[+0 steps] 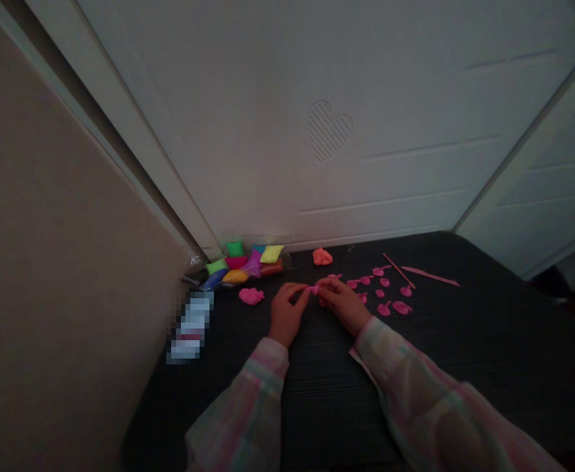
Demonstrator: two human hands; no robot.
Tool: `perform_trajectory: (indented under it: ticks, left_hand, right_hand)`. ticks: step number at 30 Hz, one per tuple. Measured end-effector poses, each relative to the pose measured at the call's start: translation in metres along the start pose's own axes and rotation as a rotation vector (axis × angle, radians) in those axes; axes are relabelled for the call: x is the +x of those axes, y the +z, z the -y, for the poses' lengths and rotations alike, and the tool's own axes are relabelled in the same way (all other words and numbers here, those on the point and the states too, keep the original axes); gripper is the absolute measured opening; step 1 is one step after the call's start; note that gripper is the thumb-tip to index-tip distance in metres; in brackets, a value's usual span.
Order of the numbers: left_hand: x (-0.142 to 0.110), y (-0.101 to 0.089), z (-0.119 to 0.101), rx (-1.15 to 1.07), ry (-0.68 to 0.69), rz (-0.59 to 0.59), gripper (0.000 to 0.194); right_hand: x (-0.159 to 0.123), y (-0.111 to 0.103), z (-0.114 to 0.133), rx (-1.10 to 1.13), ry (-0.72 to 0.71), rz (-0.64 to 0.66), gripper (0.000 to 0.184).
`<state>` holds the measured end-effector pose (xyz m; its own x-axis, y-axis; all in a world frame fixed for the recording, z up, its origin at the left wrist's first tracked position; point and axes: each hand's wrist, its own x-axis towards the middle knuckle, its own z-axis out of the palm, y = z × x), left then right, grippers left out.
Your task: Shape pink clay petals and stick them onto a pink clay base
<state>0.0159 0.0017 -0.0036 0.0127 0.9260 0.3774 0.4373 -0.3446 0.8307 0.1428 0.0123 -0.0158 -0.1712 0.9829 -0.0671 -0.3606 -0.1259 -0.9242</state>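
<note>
My left hand (287, 309) and my right hand (342, 303) meet over a dark table (488, 341), fingers pinched together on a small pink clay piece (313, 289) held between them. Several small flattened pink clay pieces (384, 294) lie just right of my right hand. A larger pink clay lump (251, 296) rests left of my left hand. An orange-red clay lump (322, 257) sits further back near the wall. Both sleeves are pale plaid.
A clear bag of coloured clay packets (242, 263) lies at the back left corner. Two thin pink sticks (429, 276) lie at the back right. A blurred-out flat object (191, 326) sits by the table's left edge. White panelled doors stand behind.
</note>
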Motion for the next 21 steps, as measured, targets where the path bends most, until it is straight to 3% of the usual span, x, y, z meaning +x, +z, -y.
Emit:
perform_trajectory:
  ticks: [10, 21]
  left_hand:
    - [0.0031, -0.0017, 0.0010, -0.194, -0.187, 0.067, 0.019]
    - [0.0021, -0.0004, 0.0018, -0.372, -0.290, 0.102, 0.021]
  right_hand:
    - [-0.0016, 0.0012, 0.0007, -0.029, -0.024, 0.020, 0.017]
    - [-0.0026, 0.0019, 0.0035, -0.144, -0.021, 0.019, 0.012]
